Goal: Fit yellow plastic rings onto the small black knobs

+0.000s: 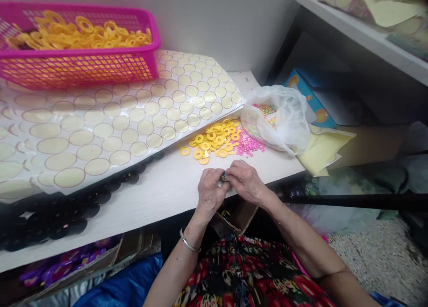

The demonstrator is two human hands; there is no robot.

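My left hand [211, 190] and my right hand [246, 180] meet at the table's front edge, fingers closed from both sides on a small dark round piece [224, 177]. Most of that piece is covered by my fingertips, so its kind does not show. Just beyond my hands lies a loose pile of yellow ring-shaped plastic pieces [219, 140]. Small pink beads [248, 143] are spread against the pile's right side. Behind them, a white plastic bag [290, 115] sits with its mouth open, showing multicoloured beads [266, 110].
Sheets of round stickers [120, 122] cover the table's left side, with black round-edged pieces [56, 218] along their front. A pink basket [152, 59] of yellow pieces stands on them. At right are a blue box [309, 97], yellow paper [323, 149] and a shelf [361, 28]. An open carton [245, 215] sits below my hands.
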